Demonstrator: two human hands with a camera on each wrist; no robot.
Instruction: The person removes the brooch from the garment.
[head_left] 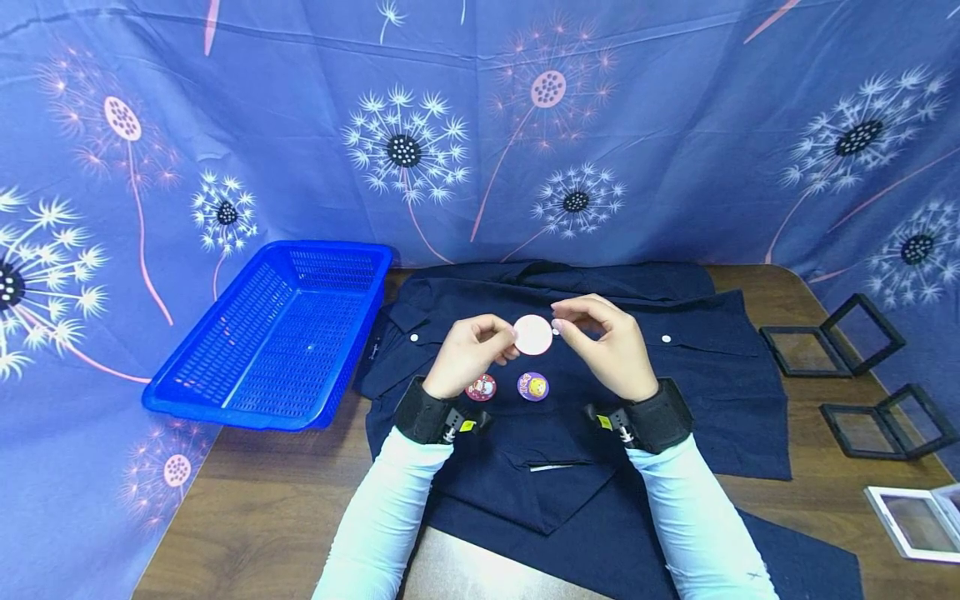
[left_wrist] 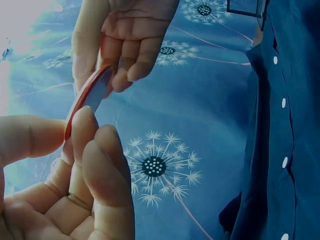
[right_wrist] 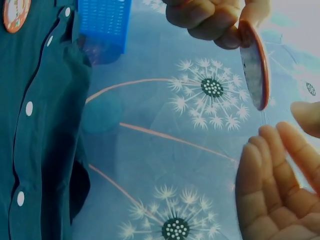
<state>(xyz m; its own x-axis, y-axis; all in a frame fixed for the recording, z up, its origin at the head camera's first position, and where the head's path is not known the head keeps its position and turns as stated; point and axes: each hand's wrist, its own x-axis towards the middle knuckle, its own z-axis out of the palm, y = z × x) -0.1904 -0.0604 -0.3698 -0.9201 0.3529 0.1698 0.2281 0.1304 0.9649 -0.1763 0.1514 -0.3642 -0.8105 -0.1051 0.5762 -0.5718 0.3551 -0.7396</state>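
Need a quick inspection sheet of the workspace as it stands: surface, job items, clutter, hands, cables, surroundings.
Surface: wooden table, partly under a dark shirt.
Job's things: round badge held above the shirt; two badges on the shirt.
Clutter: blue basket at left; display frames at right.
Hands: left hand pinches the badge; right hand at its other edge.
Cables: nothing seen.
Surroundings: dandelion-print cloth.
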